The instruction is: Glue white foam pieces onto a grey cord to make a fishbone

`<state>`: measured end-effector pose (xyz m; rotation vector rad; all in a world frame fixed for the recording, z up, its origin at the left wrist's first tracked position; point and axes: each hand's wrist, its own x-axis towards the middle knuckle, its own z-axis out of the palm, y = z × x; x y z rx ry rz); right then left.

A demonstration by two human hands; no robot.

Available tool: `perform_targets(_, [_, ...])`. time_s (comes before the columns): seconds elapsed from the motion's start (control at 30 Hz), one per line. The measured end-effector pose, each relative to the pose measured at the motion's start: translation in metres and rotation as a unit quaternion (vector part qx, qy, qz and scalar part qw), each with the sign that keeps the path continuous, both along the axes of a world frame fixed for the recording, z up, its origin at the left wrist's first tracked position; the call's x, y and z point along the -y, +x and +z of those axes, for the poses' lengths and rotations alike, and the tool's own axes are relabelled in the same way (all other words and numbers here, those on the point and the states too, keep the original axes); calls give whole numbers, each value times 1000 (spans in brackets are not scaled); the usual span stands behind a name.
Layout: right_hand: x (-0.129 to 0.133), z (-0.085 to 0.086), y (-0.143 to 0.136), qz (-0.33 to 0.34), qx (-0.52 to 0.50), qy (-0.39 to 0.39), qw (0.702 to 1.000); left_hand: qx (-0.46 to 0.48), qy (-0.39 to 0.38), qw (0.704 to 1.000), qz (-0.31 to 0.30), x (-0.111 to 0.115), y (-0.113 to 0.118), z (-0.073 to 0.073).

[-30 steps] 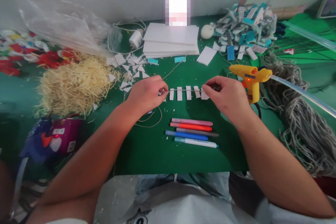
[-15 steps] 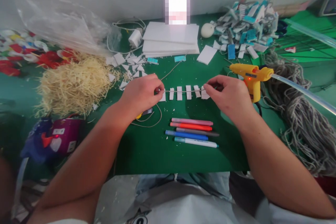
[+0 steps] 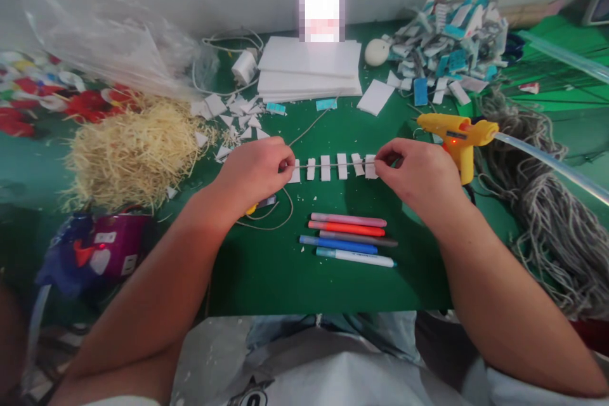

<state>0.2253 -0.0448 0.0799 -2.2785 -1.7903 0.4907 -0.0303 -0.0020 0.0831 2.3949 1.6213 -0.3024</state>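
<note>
A thin grey cord (image 3: 333, 165) runs taut from side to side across a row of several small white rectangular pieces (image 3: 325, 169). My left hand (image 3: 264, 168) pinches the cord at the row's left end, beside the leftmost piece. At the other end my right hand (image 3: 413, 168) pinches it, next to the rightmost white piece (image 3: 371, 166). Whether the pieces are stuck to the cord I cannot tell. Loose cord loops below my left wrist, near a partly hidden yellow-handled tool (image 3: 252, 209). Several markers (image 3: 349, 241) lie nearer to me.
Right of my right hand stands a yellow glue gun (image 3: 459, 136), its light lit, beside grey yarn (image 3: 537, 216). On the left are straw (image 3: 133, 155) and a purple-blue glue gun (image 3: 114, 244). White sheets (image 3: 309, 66) and a pile of scraps (image 3: 447, 44) sit at the back.
My right hand has shifted slightly right along the cord, showing more of the rightmost piece. My left hand has moved slightly left. Both still pinch the cord.
</note>
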Motion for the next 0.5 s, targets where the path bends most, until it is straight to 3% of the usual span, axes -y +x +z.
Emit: perform_targets(0.5, [-2,5,3,-3,69,-32,997,58,51,996,-37,-3,-16,-15])
